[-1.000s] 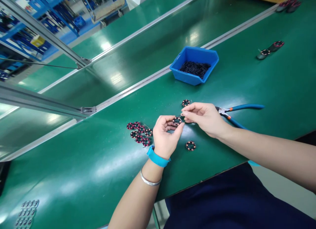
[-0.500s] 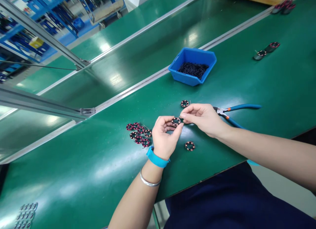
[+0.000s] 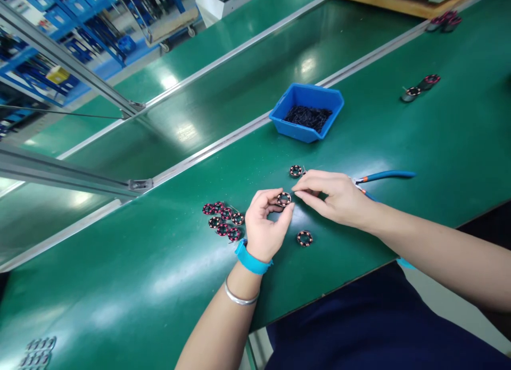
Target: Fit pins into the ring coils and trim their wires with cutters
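Note:
My left hand (image 3: 266, 221) grips a small wound ring (image 3: 283, 199) between thumb and fingers. Just right of that ring, my right hand (image 3: 329, 197) is closed in a pinch; whatever lies between its fingertips is too small to make out. One ring (image 3: 296, 171) lies on the table above my hands, and another (image 3: 304, 238) lies below them. To the left of my left hand sits a cluster of several red and copper rings (image 3: 222, 230). Blue-handled pliers (image 3: 387, 175) lie partly hidden behind my right hand and wrist.
A blue bin (image 3: 307, 130) of thin black pieces stands beyond my hands on the green table (image 3: 159, 242). More rings (image 3: 411, 93) are at the right back, with small parts (image 3: 38, 354) at the lower left. A metal post (image 3: 72, 173) rises at the left.
My right hand has drawn slightly away from the ring, leaving a small gap, and covers more of the pliers. The camera view has shifted a little.

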The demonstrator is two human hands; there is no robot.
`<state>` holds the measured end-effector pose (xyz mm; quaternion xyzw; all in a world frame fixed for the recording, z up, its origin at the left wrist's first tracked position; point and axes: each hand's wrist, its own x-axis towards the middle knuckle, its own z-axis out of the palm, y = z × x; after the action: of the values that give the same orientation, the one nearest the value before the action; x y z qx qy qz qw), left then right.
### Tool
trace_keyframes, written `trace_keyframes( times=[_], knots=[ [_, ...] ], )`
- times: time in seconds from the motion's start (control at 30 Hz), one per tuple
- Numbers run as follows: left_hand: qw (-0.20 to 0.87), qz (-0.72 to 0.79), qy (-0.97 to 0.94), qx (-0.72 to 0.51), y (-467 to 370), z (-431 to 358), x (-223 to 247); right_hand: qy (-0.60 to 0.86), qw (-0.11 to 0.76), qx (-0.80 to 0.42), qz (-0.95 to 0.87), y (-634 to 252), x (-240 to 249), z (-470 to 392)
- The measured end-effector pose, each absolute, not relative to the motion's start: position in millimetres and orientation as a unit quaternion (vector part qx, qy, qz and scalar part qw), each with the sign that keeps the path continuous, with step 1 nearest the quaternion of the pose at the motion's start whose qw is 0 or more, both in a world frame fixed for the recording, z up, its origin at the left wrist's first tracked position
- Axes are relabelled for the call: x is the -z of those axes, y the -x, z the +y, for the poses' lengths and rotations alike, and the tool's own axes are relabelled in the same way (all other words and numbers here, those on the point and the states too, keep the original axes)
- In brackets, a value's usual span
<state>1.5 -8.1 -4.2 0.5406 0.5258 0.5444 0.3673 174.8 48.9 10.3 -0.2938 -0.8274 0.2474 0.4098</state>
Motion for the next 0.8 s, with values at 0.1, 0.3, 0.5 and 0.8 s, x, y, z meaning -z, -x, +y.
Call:
trace_keyframes(
  times=[0.1,0.3,0.5,0.8],
  knots=[
    [0.365,0.522,-0.550,-0.540,-2,-8,5,0.286,0.412,-0.228,-0.835,-174,-8,49],
    [0.366,0.500,-0.574,-0.535,-1,-9,6,0.275,0.412,-0.197,-0.846,-171,-7,46],
    [0.367,0.498,-0.576,-0.534,-1,-8,6,0.263,0.407,-0.190,-0.854,-170,-8,45],
    [0.246,0.556,-0.676,-0.416,5,-10,-3,0.290,0.369,-0.137,-0.872,-181,-16,40]
  ],
)
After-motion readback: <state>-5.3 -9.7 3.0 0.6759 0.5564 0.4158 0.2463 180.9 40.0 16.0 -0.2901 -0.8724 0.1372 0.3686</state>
